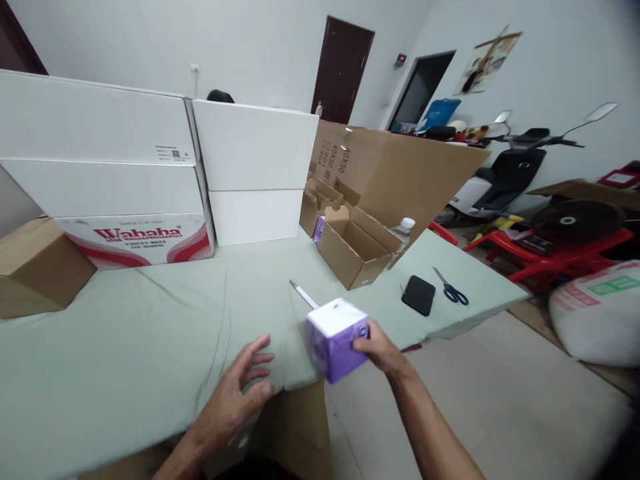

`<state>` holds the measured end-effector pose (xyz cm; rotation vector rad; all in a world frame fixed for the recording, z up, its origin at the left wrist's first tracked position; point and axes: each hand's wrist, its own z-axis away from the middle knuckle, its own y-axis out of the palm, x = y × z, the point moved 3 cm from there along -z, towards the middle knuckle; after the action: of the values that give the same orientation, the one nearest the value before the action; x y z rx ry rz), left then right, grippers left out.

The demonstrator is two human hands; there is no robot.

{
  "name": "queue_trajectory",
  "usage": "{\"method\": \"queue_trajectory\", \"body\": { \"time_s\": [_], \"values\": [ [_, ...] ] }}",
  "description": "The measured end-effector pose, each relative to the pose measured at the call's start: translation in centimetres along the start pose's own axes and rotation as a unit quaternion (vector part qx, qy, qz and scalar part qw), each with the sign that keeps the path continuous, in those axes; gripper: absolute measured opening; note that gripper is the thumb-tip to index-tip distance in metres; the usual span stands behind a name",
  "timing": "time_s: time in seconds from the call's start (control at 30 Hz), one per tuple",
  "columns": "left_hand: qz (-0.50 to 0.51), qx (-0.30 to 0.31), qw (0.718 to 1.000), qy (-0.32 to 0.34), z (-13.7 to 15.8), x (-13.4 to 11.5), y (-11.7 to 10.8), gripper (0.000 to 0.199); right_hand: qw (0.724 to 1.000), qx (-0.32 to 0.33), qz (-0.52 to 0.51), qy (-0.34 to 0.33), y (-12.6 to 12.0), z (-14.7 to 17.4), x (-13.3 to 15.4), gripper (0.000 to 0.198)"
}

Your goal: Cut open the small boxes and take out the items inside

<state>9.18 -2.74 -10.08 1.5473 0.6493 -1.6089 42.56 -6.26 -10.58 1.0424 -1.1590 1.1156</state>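
1. Although motion blurs it, the purple box [337,340] with its white top is plain enough at the table's [150,333] near edge; whether it rests there or is lifted cannot be told.
2. The right hand [380,350] grips the box at its 3 o'clock side, thumb across the near face; the other fingers are mostly hidden behind it.
3. At 8 o'clock from the box, the left hand [237,390] is apart from it and holds nothing visible, fingers loosely spread and curved, palm partly out of sight.
4. Toward 11 o'clock lies a pen [303,294], its near end hidden by the box.
5. Between 12 and 1 stands an open carton [340,263]; a purple patch [319,230] beside it is mostly covered, too little to identify.
6. At 1 o'clock, the carton hides the lower part of a clear bottle [403,230].
7. At 2 o'clock lie a phone [419,295], dark side up, and, just beyond, scissors [453,290].
8. At 10 o'clock, the Wahaha case [140,240] has its left end covered by a brown box [45,267], itself cut off by the frame.
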Motion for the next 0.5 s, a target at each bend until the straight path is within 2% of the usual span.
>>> {"method": "queue_trajectory", "body": {
  "time_s": [0.1, 0.17, 0.23, 0.37, 0.5],
  "values": [
    [-0.008, -0.057, 0.998, -0.036, 0.2, 0.7, -2.1, 0.07, 0.984, -0.171, 0.007, -0.056, -6.3, -1.5, 1.1, 0.087],
    [-0.006, -0.076, 0.996, -0.047, 0.4, 1.1, -3.0, 0.064, 0.973, -0.219, 0.014, -0.078, -9.4, -2.7, 2.1, 0.082],
    [-0.005, -0.085, 0.995, -0.053, 0.6, 1.6, -3.5, 0.061, 0.967, -0.237, 0.018, -0.088, -11.6, -4.0, 2.9, 0.077],
    [-0.008, -0.094, 0.994, -0.06, 0.7, 2.4, -3.9, 0.06, 0.953, -0.283, 0.032, -0.1, -14.0, -5.6, 2.5, 0.072],
    [-0.018, -0.099, 0.992, -0.072, 0.5, 2.2, -4.1, 0.061, 0.934, -0.337, 0.056, -0.106, -14.0, -4.9, -0.6, 0.084]
  ]
}}
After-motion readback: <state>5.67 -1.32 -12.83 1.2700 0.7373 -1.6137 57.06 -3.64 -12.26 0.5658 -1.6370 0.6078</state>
